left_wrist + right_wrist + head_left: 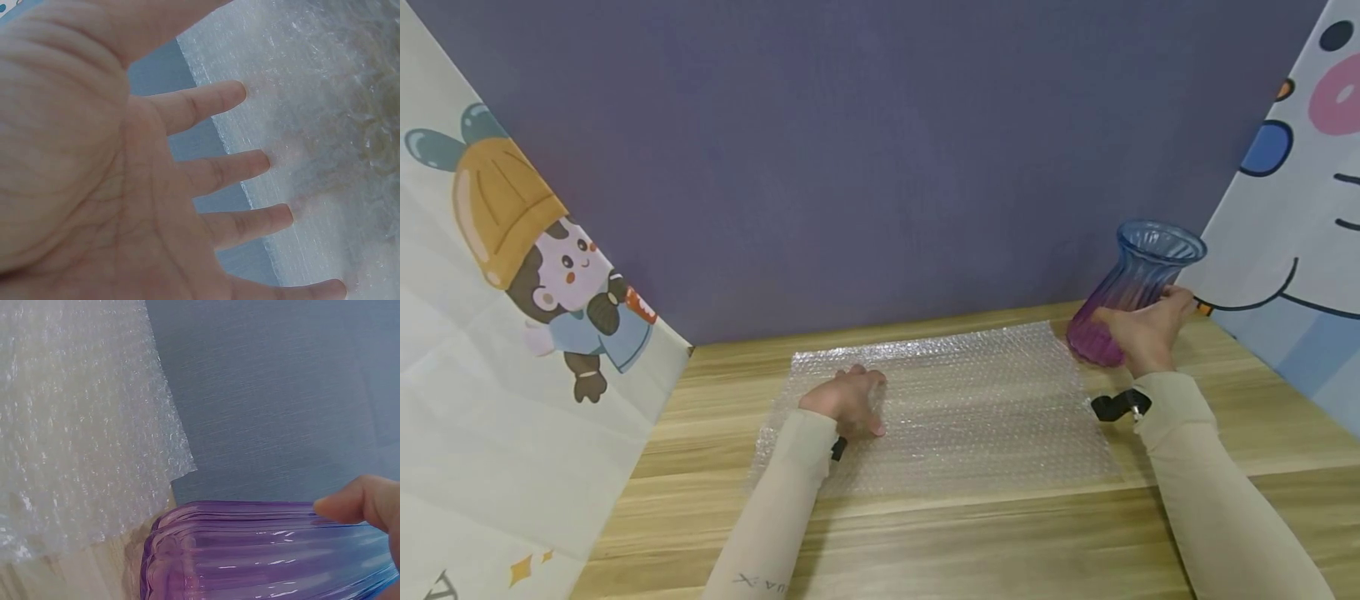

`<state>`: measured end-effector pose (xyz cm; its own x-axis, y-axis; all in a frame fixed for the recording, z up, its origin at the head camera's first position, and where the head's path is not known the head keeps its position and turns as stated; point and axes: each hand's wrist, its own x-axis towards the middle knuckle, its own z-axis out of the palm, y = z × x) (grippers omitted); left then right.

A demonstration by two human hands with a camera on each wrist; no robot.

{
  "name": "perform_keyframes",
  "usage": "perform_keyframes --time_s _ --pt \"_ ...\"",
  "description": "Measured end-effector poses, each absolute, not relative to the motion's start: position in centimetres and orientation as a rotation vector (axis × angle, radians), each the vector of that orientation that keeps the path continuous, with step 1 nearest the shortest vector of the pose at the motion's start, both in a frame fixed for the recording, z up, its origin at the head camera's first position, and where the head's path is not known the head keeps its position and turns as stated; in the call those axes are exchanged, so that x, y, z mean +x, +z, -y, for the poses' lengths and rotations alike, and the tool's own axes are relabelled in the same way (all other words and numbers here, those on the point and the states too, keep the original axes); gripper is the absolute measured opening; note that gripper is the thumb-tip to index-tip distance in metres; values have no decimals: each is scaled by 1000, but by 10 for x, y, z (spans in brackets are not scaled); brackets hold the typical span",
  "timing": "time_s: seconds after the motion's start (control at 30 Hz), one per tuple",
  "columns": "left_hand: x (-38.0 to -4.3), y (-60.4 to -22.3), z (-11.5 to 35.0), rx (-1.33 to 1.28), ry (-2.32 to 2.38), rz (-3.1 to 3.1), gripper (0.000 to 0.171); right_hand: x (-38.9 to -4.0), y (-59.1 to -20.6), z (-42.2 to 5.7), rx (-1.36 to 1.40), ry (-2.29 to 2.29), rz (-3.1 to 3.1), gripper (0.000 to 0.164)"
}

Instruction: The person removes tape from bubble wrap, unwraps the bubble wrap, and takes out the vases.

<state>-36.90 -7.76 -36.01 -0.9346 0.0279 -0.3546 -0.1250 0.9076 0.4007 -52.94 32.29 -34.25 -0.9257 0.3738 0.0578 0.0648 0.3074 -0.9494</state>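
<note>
A ribbed glass vase point(1116, 292), blue at its flared rim and purple toward its base, leans at the right rear of the table. My right hand point(1148, 332) grips its side; in the right wrist view the thumb point(350, 503) lies along the purple glass point(250, 550). A flat sheet of clear bubble wrap point(977, 400) covers the table's middle. Over its left part is my left hand point(847, 398), fingers spread and holding nothing. The left wrist view shows those fingertips point(256, 161) touching or just above the bubble wrap point(300, 94).
Beneath everything is a wood-grain table point(970, 550). A grey-purple panel point(880, 167) rises along its back edge. Printed white sheets stand on both sides, the left one point(490, 417) with a cartoon child, the right one point(1270, 233) close to the vase.
</note>
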Motion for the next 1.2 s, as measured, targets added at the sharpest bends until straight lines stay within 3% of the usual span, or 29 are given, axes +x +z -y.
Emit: perform_keyframes --time_s 1.2 --pt "-363 -359 77 -79 617 -2708 91 -526 -348 -334 -144 1399 2568 113"
